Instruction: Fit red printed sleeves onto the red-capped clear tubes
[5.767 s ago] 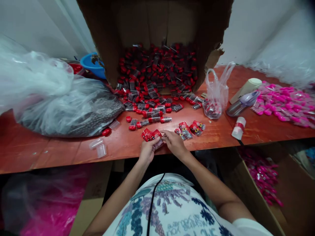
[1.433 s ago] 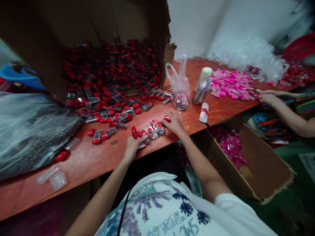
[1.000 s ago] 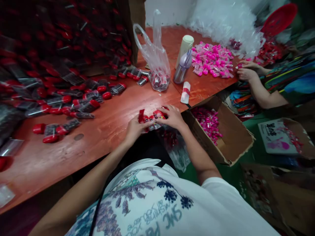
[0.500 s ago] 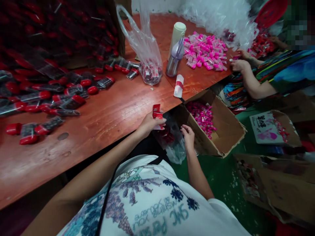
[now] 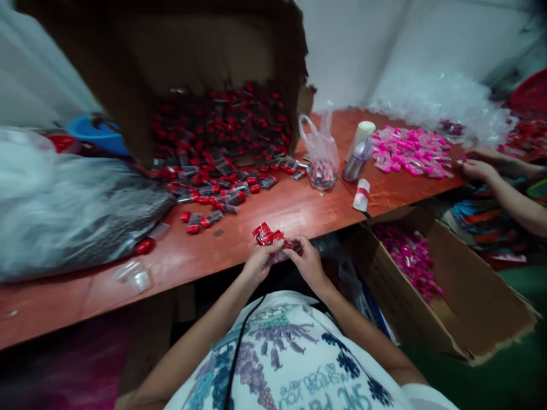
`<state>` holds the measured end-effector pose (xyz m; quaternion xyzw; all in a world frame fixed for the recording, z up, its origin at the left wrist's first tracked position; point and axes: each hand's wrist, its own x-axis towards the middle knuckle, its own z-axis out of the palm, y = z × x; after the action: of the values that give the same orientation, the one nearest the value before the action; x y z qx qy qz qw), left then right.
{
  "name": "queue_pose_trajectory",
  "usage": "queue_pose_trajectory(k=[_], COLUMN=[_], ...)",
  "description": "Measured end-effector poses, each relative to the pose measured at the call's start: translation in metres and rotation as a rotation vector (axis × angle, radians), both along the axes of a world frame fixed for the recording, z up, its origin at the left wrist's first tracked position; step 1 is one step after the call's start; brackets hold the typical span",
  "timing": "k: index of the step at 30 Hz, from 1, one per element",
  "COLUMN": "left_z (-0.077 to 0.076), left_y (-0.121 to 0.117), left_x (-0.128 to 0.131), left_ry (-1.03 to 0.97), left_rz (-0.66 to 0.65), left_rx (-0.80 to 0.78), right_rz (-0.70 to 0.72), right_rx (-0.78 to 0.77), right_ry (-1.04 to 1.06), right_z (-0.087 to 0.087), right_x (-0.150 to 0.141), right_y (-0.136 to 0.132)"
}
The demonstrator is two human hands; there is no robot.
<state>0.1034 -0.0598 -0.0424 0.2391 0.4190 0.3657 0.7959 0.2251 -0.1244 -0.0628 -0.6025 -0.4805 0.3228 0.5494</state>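
Note:
Small red printed packets (image 5: 265, 232) stick up from my left hand (image 5: 260, 261), pinched between thumb and fingers just above the table's front edge. My right hand (image 5: 306, 259) meets the left one, its thumb and fingertips closed at the packets' right end; whether it grips a packet or something smaller is hidden. Behind my hands, several red-capped clear tubes with dark contents (image 5: 213, 199) lie on the reddish wooden table (image 5: 239, 242). They spill out of a large cardboard box (image 5: 205, 45) tipped on its side.
A clear bag (image 5: 322, 151), a bottle (image 5: 358, 154) and a red-and-white roll (image 5: 361, 195) stand at mid-table. Pink pieces (image 5: 412, 151) are heaped by a co-worker's hands (image 5: 482, 165). An open carton (image 5: 478, 307) sits low right; a big plastic sack (image 5: 77, 210) lies left.
My right hand has come up from beside the carton to meet my left hand at the red packets. The view has swung left, showing the whole tipped box and the sack.

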Motion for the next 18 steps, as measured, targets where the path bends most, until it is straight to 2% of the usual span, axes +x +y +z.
queue_pose_trajectory(k=[7,11,15,18], left_z=[0.0,-0.004,-0.008,-0.009], left_y=[-0.001,0.004,0.012,0.018], left_x=[-0.06,-0.096,-0.133,-0.152], left_ry=[0.004,0.023,-0.001,-0.017], left_rz=[0.216,0.362,0.54,0.612], left_rx=[0.098,0.036,-0.037,-0.04], right_rz=[0.25,0.477,0.545,0.626], right_rx=[0.033,0.101,0.22,0.306], right_ry=[-0.226,-0.385,-0.633,-0.822], right_z=[0.01,0.011,0.012,0.012], right_x=[-0.043,-0.066,-0.095,-0.129], right_y=[0.036,0.06,0.112,0.161])
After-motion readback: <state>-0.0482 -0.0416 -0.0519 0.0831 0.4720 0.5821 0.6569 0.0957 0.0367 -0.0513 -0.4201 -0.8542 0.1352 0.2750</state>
